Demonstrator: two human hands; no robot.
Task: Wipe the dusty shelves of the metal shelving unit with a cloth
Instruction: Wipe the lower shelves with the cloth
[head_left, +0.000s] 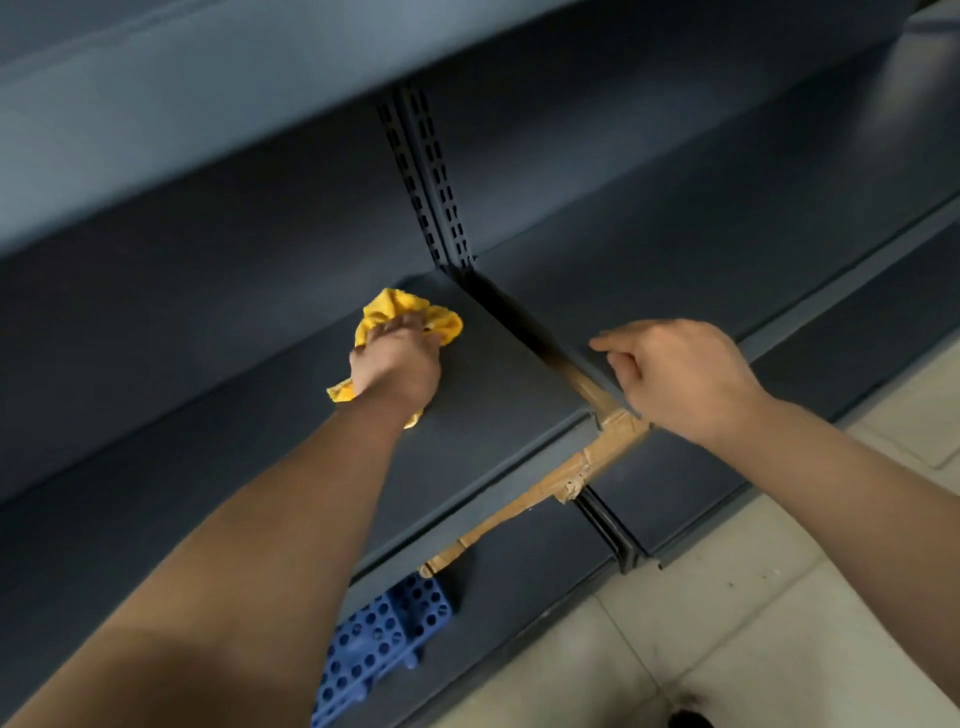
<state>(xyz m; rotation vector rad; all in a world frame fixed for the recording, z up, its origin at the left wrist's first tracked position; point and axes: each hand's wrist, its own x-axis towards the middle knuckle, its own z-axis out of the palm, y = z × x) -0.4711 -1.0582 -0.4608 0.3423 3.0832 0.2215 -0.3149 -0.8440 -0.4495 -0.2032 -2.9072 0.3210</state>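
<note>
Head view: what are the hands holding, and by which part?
The left hand grips the yellow cloth by its bunched middle, pressed on the shelf; the right hand holds nothing.

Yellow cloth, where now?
Head view, left of centre: crumpled yellow cloth on the dark metal shelf, under the left hand, left of the slotted upright.

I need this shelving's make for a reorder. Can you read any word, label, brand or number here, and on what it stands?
None: no readable text shows in this view.
Shelf: plain dark metal, no label or sticker.
Cloth: plain yellow.
Tape on the shelf edge: brown, no print visible.
Blue tray below: holes only, no marking.
</note>
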